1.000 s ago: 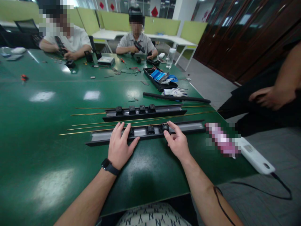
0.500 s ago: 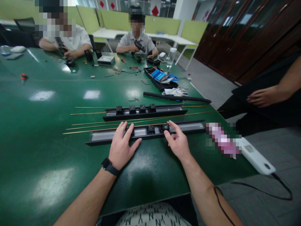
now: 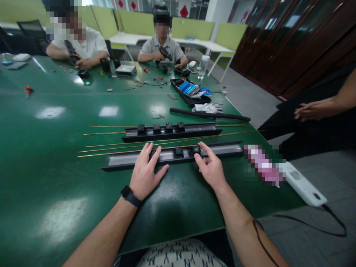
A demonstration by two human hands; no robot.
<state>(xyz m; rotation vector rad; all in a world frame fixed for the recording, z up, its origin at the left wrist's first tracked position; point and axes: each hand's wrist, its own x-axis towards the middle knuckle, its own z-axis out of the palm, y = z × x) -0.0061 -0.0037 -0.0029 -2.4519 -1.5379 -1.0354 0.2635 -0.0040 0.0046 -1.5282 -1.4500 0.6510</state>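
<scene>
My left hand (image 3: 146,168) lies spread over the near black channel (image 3: 119,161), thumb apart, fingertips at a thin brass rod (image 3: 101,154) along its far edge. Beneath those fingers a small black block is mostly hidden. My right hand (image 3: 210,167) has thumb and index finger on either side of another black block (image 3: 195,150), its other fingers curled. The index fingertip meets the rod's right end. Between my hands a third black block (image 3: 178,152) sits in the channel, on its pale inner strip.
Behind lies a second channel (image 3: 172,137) with several black blocks, among more brass rods (image 3: 116,144). Farther off are a black strip (image 3: 208,114), gloves (image 3: 208,108) and a tool tray (image 3: 190,100). A white device (image 3: 303,183) is at right. Two people work opposite; another stands right.
My left hand and the nearest brass rod have shifted slightly right. My right hand stays at its block. The standing person's hands have come together.
</scene>
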